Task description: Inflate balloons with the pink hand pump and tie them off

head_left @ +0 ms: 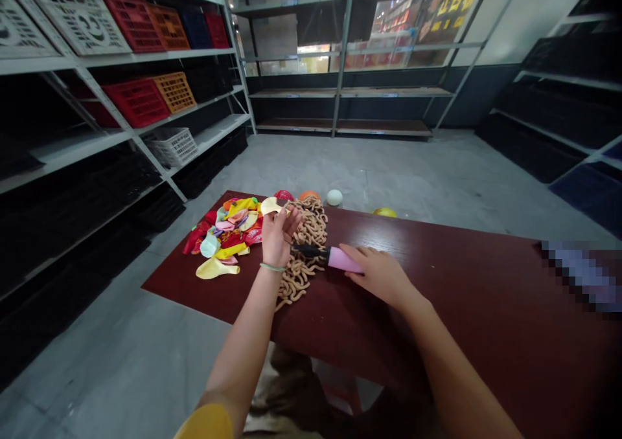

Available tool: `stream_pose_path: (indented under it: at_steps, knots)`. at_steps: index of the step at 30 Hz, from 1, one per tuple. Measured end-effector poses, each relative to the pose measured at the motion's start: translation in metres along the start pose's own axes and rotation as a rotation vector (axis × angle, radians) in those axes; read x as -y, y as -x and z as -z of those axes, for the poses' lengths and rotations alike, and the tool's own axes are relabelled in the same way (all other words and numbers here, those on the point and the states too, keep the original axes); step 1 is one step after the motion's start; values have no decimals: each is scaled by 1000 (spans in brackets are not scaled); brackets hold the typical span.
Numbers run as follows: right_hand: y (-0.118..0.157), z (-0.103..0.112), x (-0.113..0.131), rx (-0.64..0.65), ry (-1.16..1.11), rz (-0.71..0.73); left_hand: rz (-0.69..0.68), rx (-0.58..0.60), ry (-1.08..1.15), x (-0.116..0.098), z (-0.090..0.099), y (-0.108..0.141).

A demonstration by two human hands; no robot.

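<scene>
storeroom with steel shelving (346, 57), dark red desk (486, 322) in front. left hand (276, 237), fingers part curled, pinches a limp yellow balloon (270, 206) by its edge, just beside the black nozzle of a pink hand pump (344, 259). right hand (379, 274) lies open on the pump, keeping it flat, near a heap of tan curled strips (306, 232) and loose coloured balloons (226, 232).

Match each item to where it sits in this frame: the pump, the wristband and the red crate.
Column 1:
1. pink balloon pump
2. green wristband
3. red plastic crate

Column 2:
A. around the wrist of the left hand
B. on a white metal shelf
C. under the fingers of the right hand

Pairs: 1-C, 2-A, 3-B.
</scene>
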State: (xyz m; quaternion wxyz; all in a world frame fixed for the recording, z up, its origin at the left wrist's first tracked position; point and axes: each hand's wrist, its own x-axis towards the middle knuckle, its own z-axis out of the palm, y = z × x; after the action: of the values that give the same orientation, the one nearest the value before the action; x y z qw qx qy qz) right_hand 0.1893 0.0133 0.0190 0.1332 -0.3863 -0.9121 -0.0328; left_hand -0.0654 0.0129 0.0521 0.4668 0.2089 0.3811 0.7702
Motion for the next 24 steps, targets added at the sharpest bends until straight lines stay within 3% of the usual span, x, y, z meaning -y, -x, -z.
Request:
stream_pose_path:
  at_steps: [4,7,13,24]
  knots:
    - [1,8,-14,-129,11,-152,-40,-89,37,0,9,-9]
    - [-1,14,-5,-176,-46,-159,29,-97,89,4,10,-9]
    - [-6,20,23,-100,-34,-143,66,-95,185,11,4,-4]
    - [-6,15,19,-93,-3,-182,19,-89,105,13,-2,1]
